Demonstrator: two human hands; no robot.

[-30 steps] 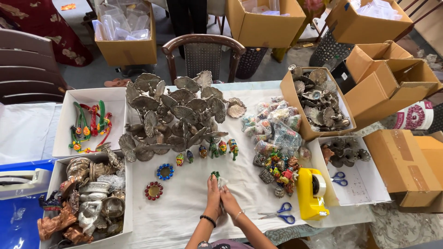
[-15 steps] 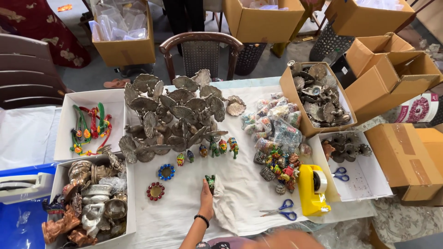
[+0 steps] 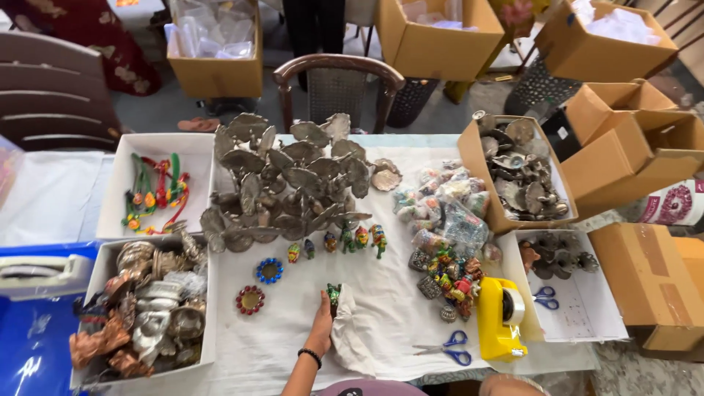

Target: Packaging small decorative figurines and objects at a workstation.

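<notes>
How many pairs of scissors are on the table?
2. One pair of blue-handled scissors lies on the white cloth left of the yellow tape dispenser; a second blue pair lies in the shallow white tray to its right. Others may be hidden in boxes.

Two scissors (image 3: pixel 446 348) (image 3: pixel 544 297) are lying at four o'clock, two rings (image 3: pixel 269 270) (image 3: pixel 250 299) at eight, five figurines (image 3: pixel 338 240) standing at center.

Blue-handled scissors (image 3: pixel 449 347) lie just beside a yellow tape dispenser (image 3: pixel 500 319). Metal leaf-shaped pieces (image 3: pixel 290 180) crowd the white cloth (image 3: pixel 400 308). Cardboard boxes (image 3: pixel 645 282) stand to the right
</notes>
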